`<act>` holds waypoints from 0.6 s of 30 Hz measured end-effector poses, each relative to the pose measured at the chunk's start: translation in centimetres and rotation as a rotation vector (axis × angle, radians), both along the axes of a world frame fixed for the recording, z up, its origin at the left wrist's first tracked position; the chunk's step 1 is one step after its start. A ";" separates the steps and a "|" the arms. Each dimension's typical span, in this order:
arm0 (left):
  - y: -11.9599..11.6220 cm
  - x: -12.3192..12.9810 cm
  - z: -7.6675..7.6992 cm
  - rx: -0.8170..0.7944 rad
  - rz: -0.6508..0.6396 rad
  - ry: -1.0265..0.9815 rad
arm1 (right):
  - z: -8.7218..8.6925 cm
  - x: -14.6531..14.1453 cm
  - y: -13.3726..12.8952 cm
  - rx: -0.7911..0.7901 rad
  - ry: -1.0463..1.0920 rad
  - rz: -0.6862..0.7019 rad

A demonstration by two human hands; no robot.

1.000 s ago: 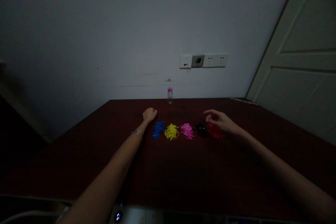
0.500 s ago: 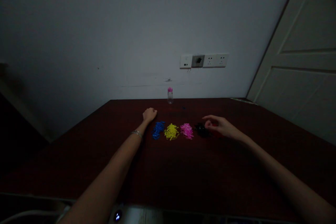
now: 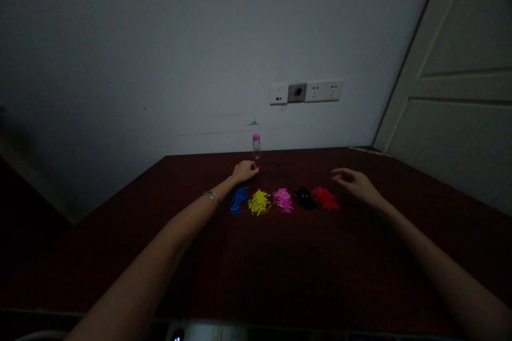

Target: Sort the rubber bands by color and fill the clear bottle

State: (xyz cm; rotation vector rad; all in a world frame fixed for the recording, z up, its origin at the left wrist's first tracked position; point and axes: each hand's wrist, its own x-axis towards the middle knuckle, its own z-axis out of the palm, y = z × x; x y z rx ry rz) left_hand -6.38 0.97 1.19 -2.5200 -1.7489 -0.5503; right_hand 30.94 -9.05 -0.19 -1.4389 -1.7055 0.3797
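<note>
My left hand point(image 3: 245, 170) is curled closed on the far part of the dark red table, just beyond the blue pile point(image 3: 239, 200). Its palm side is hidden, so anything inside cannot be seen. My right hand point(image 3: 356, 184) is held to the right of the red pile point(image 3: 326, 199), thumb and fingers slightly apart, with nothing visible between them. Between the hands runs a row of small, thin pieces sorted by colour: blue, a yellow pile point(image 3: 260, 202), a pink pile point(image 3: 283, 200), a black pile point(image 3: 305, 198), then red. Their exact kind is too small to tell.
A small clear bottle with a pink top point(image 3: 256, 146) stands by the wall. A tiny dark piece point(image 3: 277, 164) lies right of it. Wall sockets point(image 3: 306, 92) are above the table point(image 3: 280, 272). A panelled door point(image 3: 452, 112) is at the right.
My left hand has moved right, nearer the bottle. My right hand has drawn away to the right, uncovering the red pile. The view has shifted slightly.
</note>
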 end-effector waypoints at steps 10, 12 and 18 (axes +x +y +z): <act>3.9 5.9 0.5 -0.061 -0.141 0.150 | -3.2 0.7 0.8 -0.104 0.119 -0.069; 4.4 6.2 0.5 -0.064 -0.146 0.180 | -3.2 0.6 0.8 -0.106 0.113 -0.064; 5.2 6.6 0.8 -0.093 -0.144 0.215 | -3.0 0.1 0.5 -0.101 0.031 -0.104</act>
